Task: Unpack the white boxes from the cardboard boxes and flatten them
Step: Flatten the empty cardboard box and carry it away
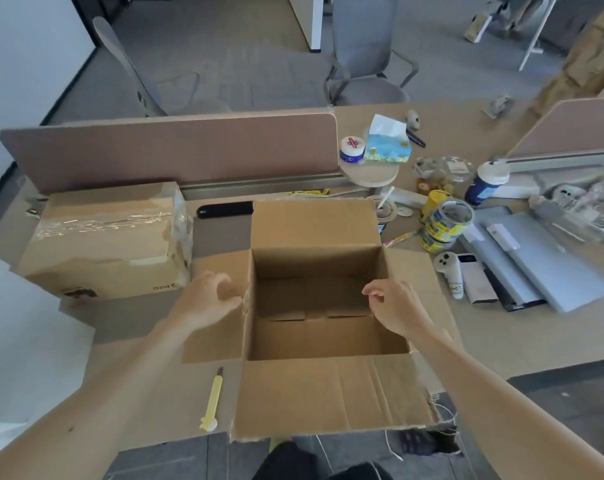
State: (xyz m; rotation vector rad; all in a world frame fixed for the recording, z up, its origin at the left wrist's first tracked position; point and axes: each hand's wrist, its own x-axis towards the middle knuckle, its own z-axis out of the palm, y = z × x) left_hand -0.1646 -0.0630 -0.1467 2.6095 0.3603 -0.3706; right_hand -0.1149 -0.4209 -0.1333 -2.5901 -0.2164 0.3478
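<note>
Head view, open cardboard box [328, 393], left hand [208, 301], grip unclear, right hand [395, 308] above

Cardboard boxes, 2: open box [328, 393] & taped box [110, 244]. Hands, 2: left hand [207, 303], right hand [397, 310]. Yellow cutter [213, 398], 1. Office chairs, 2 (both grey): left chair [127, 71], right chair [362, 46].

An open brown cardboard box [314, 263] stands upright, flaps splayed, just beside a taped cardboard box [110, 244].

Brown cardboard box [328, 389]; yellow knife [213, 398]; yellow-black tape rolls [444, 221].
</note>
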